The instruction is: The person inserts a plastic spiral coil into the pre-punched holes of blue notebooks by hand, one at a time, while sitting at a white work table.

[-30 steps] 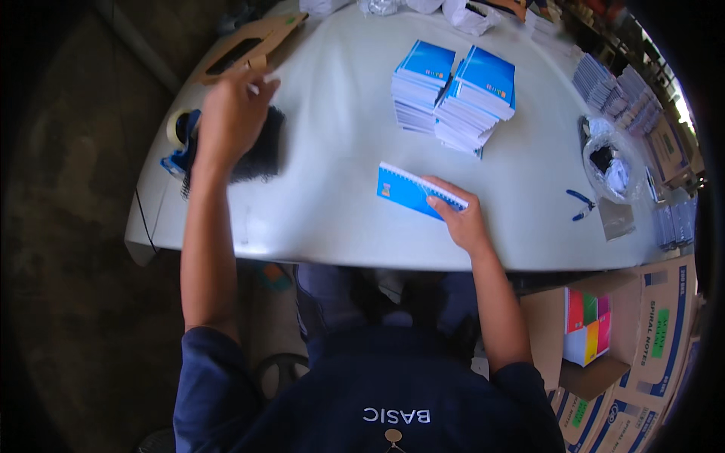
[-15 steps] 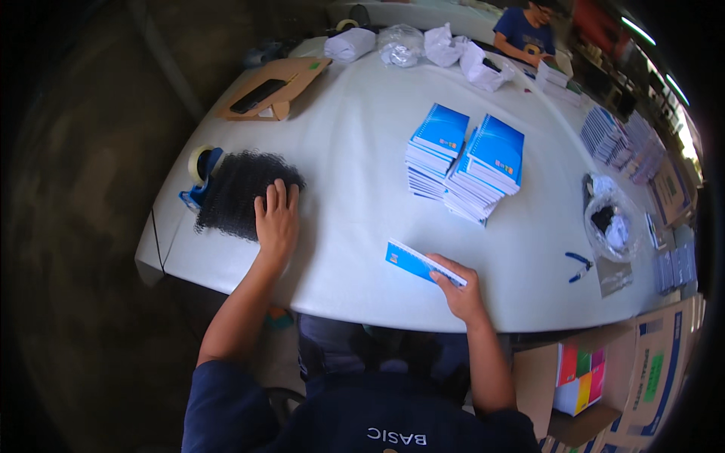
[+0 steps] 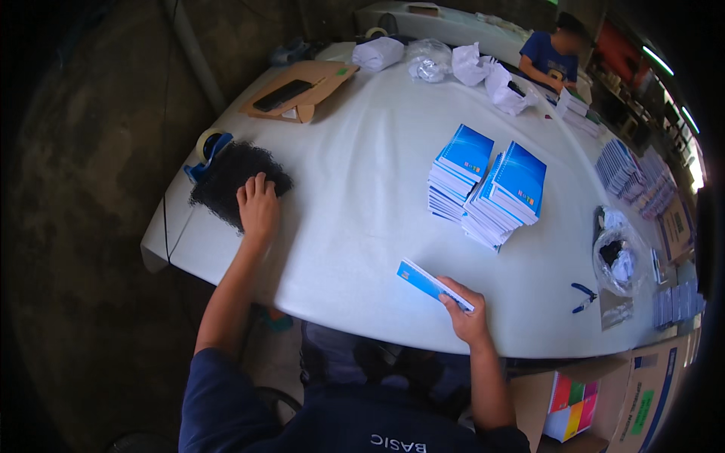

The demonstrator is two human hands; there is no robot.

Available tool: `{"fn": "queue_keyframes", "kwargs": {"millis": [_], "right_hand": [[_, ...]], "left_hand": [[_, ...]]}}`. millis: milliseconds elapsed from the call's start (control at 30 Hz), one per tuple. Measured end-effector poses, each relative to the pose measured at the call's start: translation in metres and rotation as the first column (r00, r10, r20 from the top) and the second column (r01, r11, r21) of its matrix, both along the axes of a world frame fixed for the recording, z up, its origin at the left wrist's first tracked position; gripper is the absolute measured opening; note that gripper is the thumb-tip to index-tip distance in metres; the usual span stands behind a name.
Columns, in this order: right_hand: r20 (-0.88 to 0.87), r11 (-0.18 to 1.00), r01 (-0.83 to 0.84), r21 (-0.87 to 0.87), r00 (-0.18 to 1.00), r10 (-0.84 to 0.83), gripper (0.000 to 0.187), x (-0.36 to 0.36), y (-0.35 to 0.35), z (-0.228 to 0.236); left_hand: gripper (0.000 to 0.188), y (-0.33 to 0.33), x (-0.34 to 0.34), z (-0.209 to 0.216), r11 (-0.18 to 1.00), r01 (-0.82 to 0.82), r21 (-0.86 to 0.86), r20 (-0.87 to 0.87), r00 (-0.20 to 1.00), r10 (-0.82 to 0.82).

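My right hand [image 3: 470, 317] is closed around a thin blue-covered notebook [image 3: 424, 281], thumb on the cover, held tilted above the table near its front edge. Over to the left, a dark mat-like pile of black spiral binding coils [image 3: 230, 170] lies on the table. My left hand [image 3: 258, 211] rests on the pile's right part, its fingers slightly bent and apart; what lies under the fingertips is hidden. Ahead of my right hand stand two stacks of blue notebooks, a left stack [image 3: 467, 151] and a right stack [image 3: 519, 175].
A blue tape dispenser [image 3: 204, 158] touches the coils. Behind it, a phone [image 3: 283, 96] lies on cardboard [image 3: 325, 75]. Pliers [image 3: 583, 298] and a plastic bag [image 3: 619, 264] are at right, above an open carton [image 3: 604, 370]. A person [image 3: 551, 59] sits at the far right.
The whole view has shifted, so the table and stacks appear lower and further right. My left hand stays on the coils, its fingers drawn a little closer together. My right hand keeps the notebook.
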State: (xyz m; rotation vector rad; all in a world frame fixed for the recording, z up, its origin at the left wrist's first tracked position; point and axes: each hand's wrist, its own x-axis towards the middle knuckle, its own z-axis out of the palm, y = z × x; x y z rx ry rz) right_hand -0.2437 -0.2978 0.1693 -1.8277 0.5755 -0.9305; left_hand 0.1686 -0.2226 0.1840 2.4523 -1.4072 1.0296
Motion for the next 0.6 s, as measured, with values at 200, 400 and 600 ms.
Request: {"fn": "queue_keyframes", "kwargs": {"millis": [200, 400, 600], "right_hand": [[0.016, 0.994, -0.004, 0.110, 1.000, 0.002, 0.027, -0.006, -0.001, 0.001], [0.042, 0.987, -0.017, 0.157, 0.999, 0.011, 0.027, -0.003, -0.005, 0.001], [0.060, 0.984, -0.001, 0.179, 0.998, -0.010, 0.029, -0.001, -0.008, 0.000]], "left_hand": [[0.020, 0.007, -0.038, -0.005, 0.995, 0.102, -0.013, -0.244, 0.964, -0.102], [0.020, 0.009, -0.006, 0.035, 0.920, 0.044, -0.389, -0.701, 0.634, -0.326], [0.024, 0.000, -0.045, 0.000, 0.985, 0.133, 0.106, -0.457, 0.886, -0.071]]}}
